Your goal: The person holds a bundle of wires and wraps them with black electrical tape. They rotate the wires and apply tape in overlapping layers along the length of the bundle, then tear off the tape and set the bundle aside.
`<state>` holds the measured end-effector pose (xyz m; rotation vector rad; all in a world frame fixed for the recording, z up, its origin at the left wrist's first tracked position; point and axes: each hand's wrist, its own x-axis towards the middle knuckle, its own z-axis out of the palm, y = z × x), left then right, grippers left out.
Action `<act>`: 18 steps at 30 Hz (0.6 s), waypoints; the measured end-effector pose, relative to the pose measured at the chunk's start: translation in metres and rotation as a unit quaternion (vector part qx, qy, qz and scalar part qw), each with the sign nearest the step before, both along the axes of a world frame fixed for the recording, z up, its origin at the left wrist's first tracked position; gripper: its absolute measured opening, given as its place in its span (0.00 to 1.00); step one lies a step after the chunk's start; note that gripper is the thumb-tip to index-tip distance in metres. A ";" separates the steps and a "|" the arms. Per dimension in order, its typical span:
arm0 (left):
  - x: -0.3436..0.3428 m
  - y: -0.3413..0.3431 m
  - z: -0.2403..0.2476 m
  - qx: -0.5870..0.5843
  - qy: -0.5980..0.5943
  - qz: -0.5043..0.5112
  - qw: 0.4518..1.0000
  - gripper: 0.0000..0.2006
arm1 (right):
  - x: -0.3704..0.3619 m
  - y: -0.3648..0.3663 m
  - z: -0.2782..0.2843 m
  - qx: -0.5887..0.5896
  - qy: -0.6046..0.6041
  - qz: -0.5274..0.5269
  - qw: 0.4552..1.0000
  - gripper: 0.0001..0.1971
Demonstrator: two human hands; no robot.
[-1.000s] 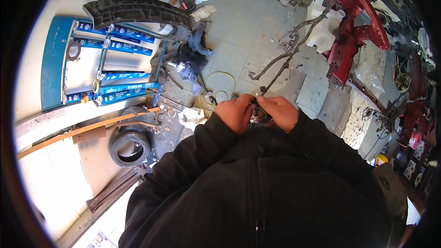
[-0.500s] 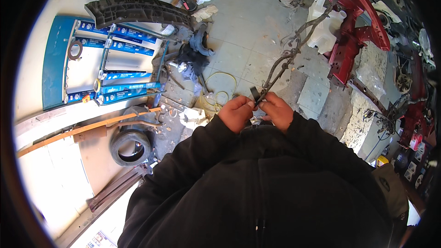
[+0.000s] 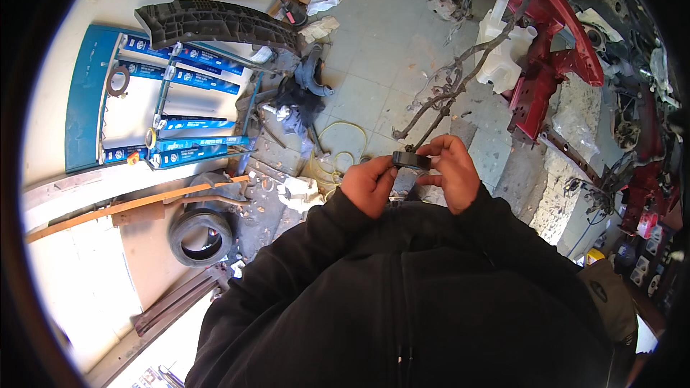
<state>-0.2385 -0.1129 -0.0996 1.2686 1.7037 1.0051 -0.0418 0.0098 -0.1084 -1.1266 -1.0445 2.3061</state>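
A dark wiring harness (image 3: 460, 85) with several branches stretches from the red metal car part down to my hands. Its near end runs in behind a roll of black tape (image 3: 411, 161). My left hand (image 3: 369, 185) is closed in a pinch at the roll's left edge, on the harness end, which is mostly hidden there. From the other side my right hand (image 3: 454, 174) holds the tape roll between thumb and fingers. The roll lies nearly level between both hands, close to my chest.
A red metal car part (image 3: 539, 79) and a white plastic tank (image 3: 503, 54) are at the far right. Yellow hose (image 3: 338, 145) coils on the tiled floor. To the left are a rack of blue boxes (image 3: 205, 79), a black bumper piece (image 3: 215, 20) and a tire (image 3: 201, 237).
The tape roll has tipped from upright to nearly level. My right hand has moved slightly right and up, its fingers spreading around the roll. My left hand stays nearly in place.
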 end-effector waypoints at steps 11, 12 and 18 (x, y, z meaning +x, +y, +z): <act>0.008 0.014 0.001 0.101 0.263 -0.061 0.958 0.11 | -0.006 -0.003 -0.005 0.093 -0.137 0.176 0.970 0.18; 0.010 0.016 -0.002 0.080 0.258 -0.059 0.961 0.10 | -0.006 -0.004 -0.008 0.094 -0.143 0.171 0.970 0.16; 0.014 0.018 -0.018 0.012 0.108 -0.038 0.993 0.07 | 0.000 -0.014 -0.025 0.059 -0.105 0.071 0.990 0.13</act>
